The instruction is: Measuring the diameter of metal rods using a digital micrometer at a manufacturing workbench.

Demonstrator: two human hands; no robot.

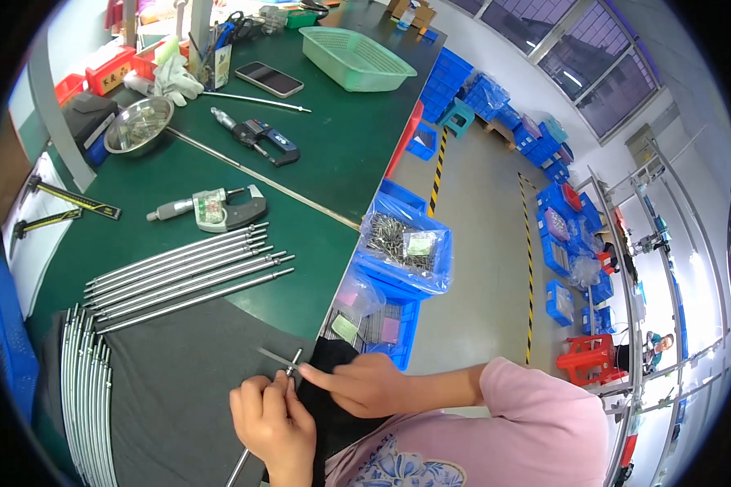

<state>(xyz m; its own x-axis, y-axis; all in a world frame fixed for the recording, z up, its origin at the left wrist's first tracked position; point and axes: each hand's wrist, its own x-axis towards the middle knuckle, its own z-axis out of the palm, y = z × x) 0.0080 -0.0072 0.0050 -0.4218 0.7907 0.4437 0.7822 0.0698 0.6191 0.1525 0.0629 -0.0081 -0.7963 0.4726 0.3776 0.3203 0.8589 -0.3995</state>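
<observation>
My left hand point(270, 415) is closed round a slim steel rod point(237, 469), its stepped tip poking up past my fingers. My right hand point(359, 385) pinches a thin flat metal strip point(273, 355), too blurred to name exactly, with the index finger stretched along it. The strip lies across the rod near its tip. Beneath is a dark grey cloth point(179, 365). Several similar rods point(191, 272) lie side by side beyond my hands, and another row of rods point(87, 398) runs along the cloth's left edge.
On the green table stand a micrometer point(219, 209), a digital micrometer point(260, 138), a steel bowl point(139, 125), a phone point(270, 79) and a green basket point(356, 58). Calipers point(73, 203) rest at left. Blue crates point(402, 276) of metal parts stand beside the table's right edge. Another person point(656, 347) sits far right.
</observation>
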